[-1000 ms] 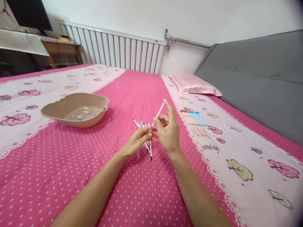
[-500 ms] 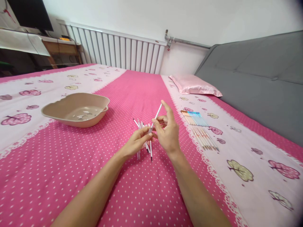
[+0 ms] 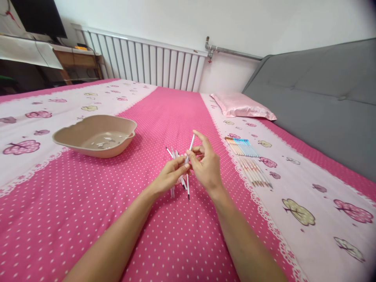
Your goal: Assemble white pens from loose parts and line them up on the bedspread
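Observation:
Between both hands a slim white pen refill (image 3: 192, 141) stands slanted, its lower end at a clear pen barrel (image 3: 187, 159). My left hand (image 3: 168, 175) is closed on the barrel, thumb on top. My right hand (image 3: 207, 169) pinches the refill with the thumb, and its index finger rests on the upper tip. Whether the refill is inside the barrel is hard to make out. Below the hands lies a loose pile of clear barrels (image 3: 172, 191) and white refills with dark tips (image 3: 188, 188), partly hidden by my fingers.
At the right, pens with orange and blue ends (image 3: 242, 147) lie in a row above a row of pale pens (image 3: 255, 173). A beige basin (image 3: 78, 145) with small white pieces stands at the left on the pink dotted bedspread (image 3: 173, 235). Behind are a pillow (image 3: 242, 105) and radiator (image 3: 147, 58).
The refill has dropped lower toward the barrel, with less of it showing. My right index finger has come down and left with its tip. My left hand stays nearly still.

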Available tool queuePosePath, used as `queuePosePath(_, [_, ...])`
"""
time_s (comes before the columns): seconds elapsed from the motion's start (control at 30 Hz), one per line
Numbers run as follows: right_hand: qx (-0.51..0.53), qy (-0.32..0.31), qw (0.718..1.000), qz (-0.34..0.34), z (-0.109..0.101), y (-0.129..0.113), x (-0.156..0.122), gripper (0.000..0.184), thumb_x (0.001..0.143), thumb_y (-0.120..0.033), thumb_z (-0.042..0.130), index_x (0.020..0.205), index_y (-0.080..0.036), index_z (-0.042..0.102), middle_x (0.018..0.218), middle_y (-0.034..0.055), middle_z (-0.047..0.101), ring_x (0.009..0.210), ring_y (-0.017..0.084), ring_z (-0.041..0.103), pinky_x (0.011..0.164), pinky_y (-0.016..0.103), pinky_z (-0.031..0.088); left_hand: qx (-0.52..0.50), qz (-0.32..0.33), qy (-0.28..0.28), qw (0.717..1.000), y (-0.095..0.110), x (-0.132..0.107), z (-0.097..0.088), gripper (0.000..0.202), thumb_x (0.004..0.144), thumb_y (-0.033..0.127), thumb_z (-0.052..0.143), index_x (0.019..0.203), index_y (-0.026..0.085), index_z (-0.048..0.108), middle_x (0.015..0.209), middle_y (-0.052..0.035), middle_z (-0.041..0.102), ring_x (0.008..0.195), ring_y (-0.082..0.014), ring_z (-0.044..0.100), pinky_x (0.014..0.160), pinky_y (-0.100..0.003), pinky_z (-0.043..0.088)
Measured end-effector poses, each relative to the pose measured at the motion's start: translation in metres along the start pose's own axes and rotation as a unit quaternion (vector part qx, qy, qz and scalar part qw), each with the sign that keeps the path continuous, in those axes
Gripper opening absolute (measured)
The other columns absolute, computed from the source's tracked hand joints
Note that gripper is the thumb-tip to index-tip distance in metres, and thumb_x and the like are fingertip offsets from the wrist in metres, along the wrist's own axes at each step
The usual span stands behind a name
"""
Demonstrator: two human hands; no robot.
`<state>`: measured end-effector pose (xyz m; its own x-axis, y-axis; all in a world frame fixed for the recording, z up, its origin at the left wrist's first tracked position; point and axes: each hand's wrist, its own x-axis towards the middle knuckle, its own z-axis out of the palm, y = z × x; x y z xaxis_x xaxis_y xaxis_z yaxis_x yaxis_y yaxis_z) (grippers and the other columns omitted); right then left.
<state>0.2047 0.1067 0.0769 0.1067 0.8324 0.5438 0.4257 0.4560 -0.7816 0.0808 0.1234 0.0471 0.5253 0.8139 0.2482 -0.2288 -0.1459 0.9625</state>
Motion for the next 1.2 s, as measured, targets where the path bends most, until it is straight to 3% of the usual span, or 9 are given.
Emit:
queuePosePath(0.3, [-0.055,-0.010,0.998,-0.021,0.0018,0.0041,0.0011,0.040,0.083,-0.022,0.047,0.122,-0.025,0.049,0.081,0.0000,0.064,0.069,0.013,0.060,0.063,0.027,0.046,-0.016,0.008,0.000,1.000,-0.0010,0.0011,-0.0007,0.028,0.079,0.034,0.061,0.100,0.016,0.064,0.095,-0.0059,0.066,0.085,-0.0172,0.059,0.080,-0.030,0.043])
queuePosePath(0.53, [-0.081,-0.015,0.996,-0.031,0.0042,0.0038,0.0000,0.031,0.084,-0.024,0.046,0.114,-0.022,0.053,0.084,0.0024,0.065,0.074,0.015,0.061,0.068,0.028,0.046,-0.031,0.011,0.014,0.999,-0.0009,0.0014,-0.0002,0.029,0.078,0.032,0.062,0.101,0.016,0.065,0.095,-0.0066,0.067,0.090,-0.0195,0.059,0.078,-0.029,0.043])
queuePosePath(1.0, [-0.091,-0.020,0.994,-0.058,0.0055,0.0057,-0.0003,0.034,0.085,-0.022,0.046,0.118,-0.022,0.054,0.096,0.0050,0.063,0.085,0.017,0.058,0.074,0.031,0.047,-0.040,0.017,0.042,0.998,-0.0056,0.0025,-0.0037,0.028,0.075,0.031,0.064,0.099,0.016,0.065,0.093,-0.0060,0.067,0.085,-0.0177,0.061,0.075,-0.028,0.045])
queuePosePath(1.2, [-0.041,-0.005,0.999,-0.022,0.0032,0.0025,0.0012,0.045,0.084,-0.023,0.047,0.129,-0.028,0.044,0.106,0.0054,0.063,0.084,0.015,0.060,0.070,0.029,0.049,-0.010,0.021,0.066,0.998,0.0004,0.0010,-0.0093,0.026,0.077,0.029,0.062,0.099,0.016,0.062,0.092,-0.0059,0.067,0.076,-0.0131,0.060,0.073,-0.026,0.045])
